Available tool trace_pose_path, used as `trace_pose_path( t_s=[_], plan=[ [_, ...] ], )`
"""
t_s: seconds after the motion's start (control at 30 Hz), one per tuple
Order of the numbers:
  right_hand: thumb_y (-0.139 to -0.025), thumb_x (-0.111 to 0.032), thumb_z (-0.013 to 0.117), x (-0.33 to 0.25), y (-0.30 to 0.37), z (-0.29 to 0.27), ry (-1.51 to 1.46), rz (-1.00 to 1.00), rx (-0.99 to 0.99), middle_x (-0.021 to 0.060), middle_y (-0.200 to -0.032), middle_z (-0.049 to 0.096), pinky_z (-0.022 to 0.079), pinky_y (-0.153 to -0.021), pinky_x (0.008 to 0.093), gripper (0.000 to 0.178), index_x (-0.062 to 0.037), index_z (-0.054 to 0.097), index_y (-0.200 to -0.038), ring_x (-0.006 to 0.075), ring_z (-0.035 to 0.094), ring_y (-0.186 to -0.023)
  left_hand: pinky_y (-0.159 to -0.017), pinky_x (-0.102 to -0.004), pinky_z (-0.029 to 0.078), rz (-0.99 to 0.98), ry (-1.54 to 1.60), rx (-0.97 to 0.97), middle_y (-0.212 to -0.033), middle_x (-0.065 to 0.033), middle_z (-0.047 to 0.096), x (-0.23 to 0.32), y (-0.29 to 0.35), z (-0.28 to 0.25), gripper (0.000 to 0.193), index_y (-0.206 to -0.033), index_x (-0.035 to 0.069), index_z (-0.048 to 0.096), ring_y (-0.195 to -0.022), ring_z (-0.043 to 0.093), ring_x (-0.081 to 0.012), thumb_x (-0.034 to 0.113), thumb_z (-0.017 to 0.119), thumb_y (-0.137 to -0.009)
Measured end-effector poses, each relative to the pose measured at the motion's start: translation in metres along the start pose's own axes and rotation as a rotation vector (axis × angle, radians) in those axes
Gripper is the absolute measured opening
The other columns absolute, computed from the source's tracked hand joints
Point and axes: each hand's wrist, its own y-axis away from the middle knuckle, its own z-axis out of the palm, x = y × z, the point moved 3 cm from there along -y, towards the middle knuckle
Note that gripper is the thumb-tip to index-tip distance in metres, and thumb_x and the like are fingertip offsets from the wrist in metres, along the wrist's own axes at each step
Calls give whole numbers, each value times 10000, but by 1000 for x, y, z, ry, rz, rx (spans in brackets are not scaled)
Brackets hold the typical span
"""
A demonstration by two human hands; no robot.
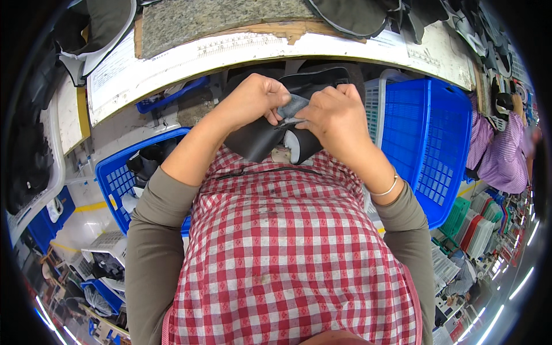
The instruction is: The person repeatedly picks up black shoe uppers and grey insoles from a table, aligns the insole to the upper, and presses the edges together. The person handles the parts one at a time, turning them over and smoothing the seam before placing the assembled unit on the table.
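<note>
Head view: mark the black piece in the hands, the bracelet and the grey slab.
Black piece (pixel 253 140), head view: smooth flap at its lower left.
Bracelet (pixel 391 188), head view: curve of its band.
Grey slab (pixel 224 20), head view: bare speckled top.

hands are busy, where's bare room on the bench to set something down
Bare: the white bench strip between stone slab and front edge, plus the slab's visible face. Crowded: left and right of the slab, with dark pieces, and the space where left hand and right hand pinch black material.
</note>
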Motion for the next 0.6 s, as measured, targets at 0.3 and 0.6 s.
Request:
trace_pose_path(
  t_s=[0.3, 0.6],
  plan=[
    [-771, -185, 872, 17, -2, -8, -345, 190, -122, 47, -821, 735, 399, -855, 343, 266, -91, 684, -935, 238, 647, -770, -763, -269, 591, 34, 120, 139, -937, -83, 757, -13, 25, -1, 177, -1099, -55, 739, -799, 713, -138, 30, 724, -945],
    [-822, -241, 840, 16, -8, -5, -296, 187, -196, 29, -803, 721, 413, -802, 376, 273, -95, 638, -936, 242, 669, -752, -776, -267, 584, 108, 183, 133, -944, -84, 768, -14, 30, 9, 157, -1093, -49, 749, -811, 708, -119, -4, 688, -955]
  ],
)
